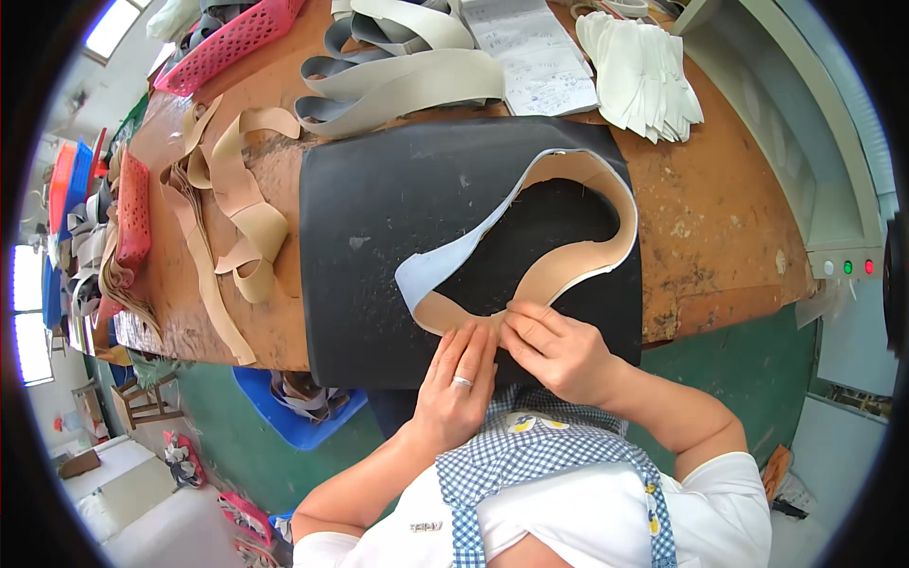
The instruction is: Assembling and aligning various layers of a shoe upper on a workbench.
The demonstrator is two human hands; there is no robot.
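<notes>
Right in front of my checked apron (511, 478), both hands meet at the near edge of a long looped band (554, 270), tan inside and pale blue-white outside. My left hand (454, 398), a ring on one finger, lies with its fingers nearly straight and together, tips against the band; its thumb is hidden, so I cannot tell whether it grips. My right hand (563, 358) is curled, thumb and fingertips pinching the band just beside them. The band stands on edge on a black mat (355, 275), curving away from me. Below the bench (705, 222), to my left, sits a blue tub (301, 434). Tan strips (260, 227) lie left of the mat. Beyond it are gray strips (417, 90), a written sheet (549, 66), white pieces (644, 80) and, far left, a pink basket (225, 47).
</notes>
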